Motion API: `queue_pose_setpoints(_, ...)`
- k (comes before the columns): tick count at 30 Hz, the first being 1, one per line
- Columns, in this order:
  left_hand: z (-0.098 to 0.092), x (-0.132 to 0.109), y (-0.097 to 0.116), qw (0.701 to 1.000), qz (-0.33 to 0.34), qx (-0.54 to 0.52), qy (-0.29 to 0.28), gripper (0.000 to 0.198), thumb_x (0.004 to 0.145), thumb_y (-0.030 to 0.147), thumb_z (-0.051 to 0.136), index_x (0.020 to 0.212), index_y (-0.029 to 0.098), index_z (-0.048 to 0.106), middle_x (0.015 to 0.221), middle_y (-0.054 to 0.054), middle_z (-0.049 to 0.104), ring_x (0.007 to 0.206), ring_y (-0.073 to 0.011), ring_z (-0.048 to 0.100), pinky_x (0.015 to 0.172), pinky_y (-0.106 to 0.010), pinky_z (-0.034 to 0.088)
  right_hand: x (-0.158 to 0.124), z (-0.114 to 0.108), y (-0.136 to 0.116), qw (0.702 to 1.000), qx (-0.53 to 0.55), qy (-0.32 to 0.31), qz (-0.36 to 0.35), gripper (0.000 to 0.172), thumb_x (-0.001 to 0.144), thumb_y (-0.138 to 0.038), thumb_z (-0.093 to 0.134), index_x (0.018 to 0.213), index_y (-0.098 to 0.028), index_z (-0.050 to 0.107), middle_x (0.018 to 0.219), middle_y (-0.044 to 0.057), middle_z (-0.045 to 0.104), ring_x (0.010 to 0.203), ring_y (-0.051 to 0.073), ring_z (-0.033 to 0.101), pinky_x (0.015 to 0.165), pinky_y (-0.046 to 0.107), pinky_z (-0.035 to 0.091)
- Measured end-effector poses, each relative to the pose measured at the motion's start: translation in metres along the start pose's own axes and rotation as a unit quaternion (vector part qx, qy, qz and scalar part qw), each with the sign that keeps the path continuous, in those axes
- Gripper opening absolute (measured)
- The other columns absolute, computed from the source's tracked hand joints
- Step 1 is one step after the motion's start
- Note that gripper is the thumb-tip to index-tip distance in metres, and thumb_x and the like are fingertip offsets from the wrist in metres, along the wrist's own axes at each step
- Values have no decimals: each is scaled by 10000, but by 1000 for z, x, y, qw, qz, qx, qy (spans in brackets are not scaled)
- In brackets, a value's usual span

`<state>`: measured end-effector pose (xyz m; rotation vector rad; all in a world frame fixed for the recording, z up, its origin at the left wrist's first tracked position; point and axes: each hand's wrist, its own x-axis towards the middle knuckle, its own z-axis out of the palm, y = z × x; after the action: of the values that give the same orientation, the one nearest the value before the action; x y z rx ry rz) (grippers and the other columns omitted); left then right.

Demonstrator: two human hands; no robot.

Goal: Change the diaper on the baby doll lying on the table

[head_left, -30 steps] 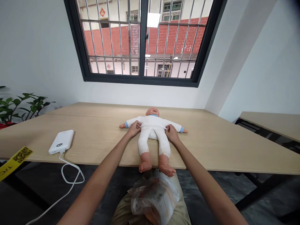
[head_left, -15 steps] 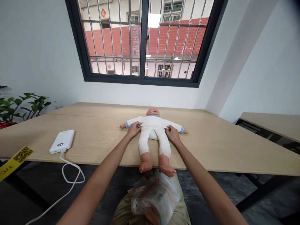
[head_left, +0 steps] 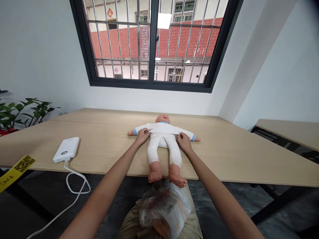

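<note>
A baby doll [head_left: 163, 142] lies on its back on the wooden table, head toward the window and bare feet over the front edge. Its arms are spread out to both sides. It wears a white shirt [head_left: 162, 127] with blue collar and cuffs; the lower body and legs are white. My left hand [head_left: 144, 135] pinches the shirt's bottom hem at the left side of the waist. At the right side of the waist, my right hand [head_left: 183, 140] pinches the same hem. Between them the hem is stretched nearly straight across the doll.
A white power bank [head_left: 66, 149] with a cable [head_left: 78, 191] hanging off the table [head_left: 236, 152] lies at left. A plant [head_left: 32, 111] stands behind it. A clear plastic bag [head_left: 165, 209] rests on my lap. A barred window [head_left: 152, 43] is ahead.
Both hands have raised the shirt hem very slightly, and it looks a little tauter. The doll stays in place.
</note>
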<state>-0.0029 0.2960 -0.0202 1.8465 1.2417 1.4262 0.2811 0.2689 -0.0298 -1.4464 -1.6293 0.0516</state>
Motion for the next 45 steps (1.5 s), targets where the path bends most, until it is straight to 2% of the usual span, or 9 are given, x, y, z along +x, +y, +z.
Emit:
queue_pose_setpoints(9, -1, 2, -2, 1000, -20, 0, -4, 53, 626, 136, 598, 654, 170, 570, 692, -19, 635, 686, -184, 584, 709, -312, 472, 1, 4, 6, 999, 40, -5, 23, 213, 716, -268, 506, 786, -135, 657, 787, 82, 683, 718, 206, 591, 695, 301, 424)
queue_pose_setpoints(18, 0, 4, -4, 1000, -22, 13, -2, 35, 635, 138, 603, 650, 169, 596, 684, -20, 629, 688, -181, 572, 680, -298, 462, 2, 7, 10, 999, 37, 7, 18, 211, 675, -181, 483, 811, -148, 641, 828, 78, 685, 731, 196, 589, 735, 316, 455)
queue_pose_setpoints(24, -4, 2, -2, 1000, -19, 17, 2, 19, 630, 171, 608, 646, 168, 618, 559, 27, 528, 620, -161, 518, 628, -275, 422, 2, 8, 12, 999, 32, 28, -9, 212, 668, -151, 465, 814, -162, 619, 850, 74, 650, 765, 194, 564, 771, 333, 464)
queue_pose_setpoints(28, -4, 1, 0, 1000, -19, 2, 1, 65, 624, 158, 587, 676, 159, 627, 577, 28, 539, 602, -147, 506, 605, -262, 404, 1, 6, 9, 998, 37, 39, -13, 220, 655, -139, 467, 817, -161, 614, 852, 75, 623, 769, 196, 550, 768, 336, 466)
queue_pose_setpoints(37, -2, 0, 3, 999, -21, -31, 13, 96, 617, 152, 613, 709, 167, 590, 655, 17, 579, 634, -136, 531, 623, -249, 433, 1, 6, 3, 997, 68, 29, -9, 215, 647, -143, 479, 815, -166, 609, 848, 56, 594, 717, 178, 527, 753, 336, 465)
queue_pose_setpoints(45, 0, -2, 7, 999, -24, -22, 8, 57, 679, 167, 599, 697, 180, 547, 638, 17, 568, 619, -145, 529, 620, -265, 438, 2, 3, -3, 997, 76, 8, -8, 219, 630, -116, 475, 800, -170, 602, 789, 42, 578, 717, 188, 529, 753, 343, 458)
